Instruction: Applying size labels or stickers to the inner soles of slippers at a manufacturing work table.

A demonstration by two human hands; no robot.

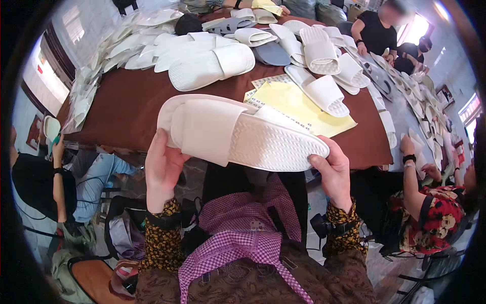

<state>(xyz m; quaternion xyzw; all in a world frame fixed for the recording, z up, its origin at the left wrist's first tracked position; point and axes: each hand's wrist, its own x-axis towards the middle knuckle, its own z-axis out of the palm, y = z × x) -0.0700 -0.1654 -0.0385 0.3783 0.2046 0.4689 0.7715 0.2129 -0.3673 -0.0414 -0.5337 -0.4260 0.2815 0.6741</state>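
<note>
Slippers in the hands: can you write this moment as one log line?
left hand: holds white slippers at strap end | right hand: holds other end | slippers: held above brown table edge

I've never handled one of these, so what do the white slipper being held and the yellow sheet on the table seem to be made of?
White slipper: probably soft foam or thin fabric, matte; the sole shows an embossed diamond texture and bends slightly.
Yellow sheet: likely paper, flat and matte with crisp edges.

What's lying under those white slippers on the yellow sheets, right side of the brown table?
Yellow paper sheets lie on the brown table, with a white patterned sheet poking out. The white slippers cover their upper edge, so whatever lies beneath there is hidden.
</note>
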